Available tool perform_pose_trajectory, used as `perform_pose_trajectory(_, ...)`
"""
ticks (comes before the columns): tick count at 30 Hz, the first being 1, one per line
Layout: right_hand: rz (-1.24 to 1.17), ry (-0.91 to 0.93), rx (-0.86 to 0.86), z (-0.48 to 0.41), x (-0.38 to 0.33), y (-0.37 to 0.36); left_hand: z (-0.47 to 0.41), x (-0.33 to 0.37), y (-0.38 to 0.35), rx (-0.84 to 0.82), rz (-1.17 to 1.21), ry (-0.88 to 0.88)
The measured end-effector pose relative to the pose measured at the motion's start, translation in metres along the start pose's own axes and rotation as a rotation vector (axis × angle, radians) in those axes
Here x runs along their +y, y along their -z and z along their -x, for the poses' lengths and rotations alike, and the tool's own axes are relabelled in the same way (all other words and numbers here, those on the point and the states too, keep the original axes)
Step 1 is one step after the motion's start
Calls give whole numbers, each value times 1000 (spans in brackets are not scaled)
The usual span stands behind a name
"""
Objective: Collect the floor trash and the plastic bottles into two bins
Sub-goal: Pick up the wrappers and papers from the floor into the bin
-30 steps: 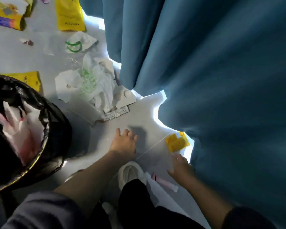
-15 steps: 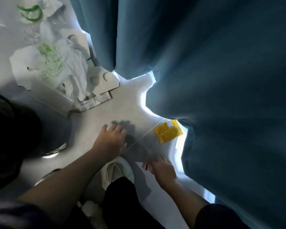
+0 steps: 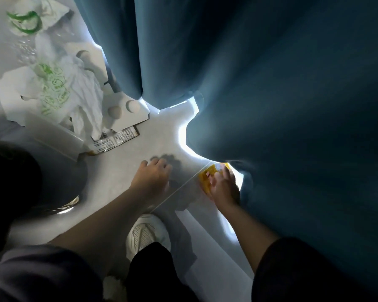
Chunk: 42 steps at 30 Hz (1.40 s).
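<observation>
A small yellow wrapper [image 3: 206,179] lies on the pale floor at the hem of the blue curtain [image 3: 271,105]. My right hand [image 3: 224,187] covers it, fingers stretched over the packet and blurred by motion; I cannot tell if it grips anything. My left hand [image 3: 154,176] rests on the floor to the left, fingers loosely bent, holding nothing. The black-lined bin [image 3: 13,182] stands at the left edge, mostly in shadow.
A flattened white carton [image 3: 127,118], a white plastic bag with green print [image 3: 74,90] and a crumpled paper with a green band [image 3: 26,20] lie at the upper left. My white shoe [image 3: 146,234] is between my arms. The curtain fills the right side.
My right hand moved forward from the pink tube near my shoe onto the yellow wrapper. The tube is out of sight. The view shifted right, and the bin's inside left the frame.
</observation>
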State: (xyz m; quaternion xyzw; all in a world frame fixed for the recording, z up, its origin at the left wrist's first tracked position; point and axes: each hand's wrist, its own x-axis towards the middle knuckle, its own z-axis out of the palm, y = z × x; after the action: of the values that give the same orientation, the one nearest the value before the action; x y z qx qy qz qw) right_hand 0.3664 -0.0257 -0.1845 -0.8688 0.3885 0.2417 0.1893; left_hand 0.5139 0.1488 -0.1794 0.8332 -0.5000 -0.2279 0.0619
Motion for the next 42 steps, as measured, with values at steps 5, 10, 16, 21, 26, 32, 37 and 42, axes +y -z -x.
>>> perform_pose_trajectory(5,175,22,22,-25,10,-2,10,-22,-3,-25,-41,35)
perform_pose_trajectory(10,159,-100,15,-31,9,3,14,-29,-7,-32,-69,82)
perform_pose_trajectory(16,155,-142,-120,-27,12,-1,19,-33,-9,-27,-76,121)
perform_pose_trajectory(21,165,-42,-65,-22,-4,0,23,-45,-3,-15,-153,161)
perform_pose_trajectory(26,103,145,1,-24,-42,12,12,-64,10,-19,-249,291)
perform_pose_trajectory(32,34,199,-23,-43,-84,17,-11,-86,19,-163,-210,448)
perform_pose_trajectory(37,53,218,-24,-51,-102,13,-21,-89,35,-61,-188,417)
perform_pose_trajectory(42,70,203,-23,-49,-110,10,-25,-93,40,-110,-184,450)
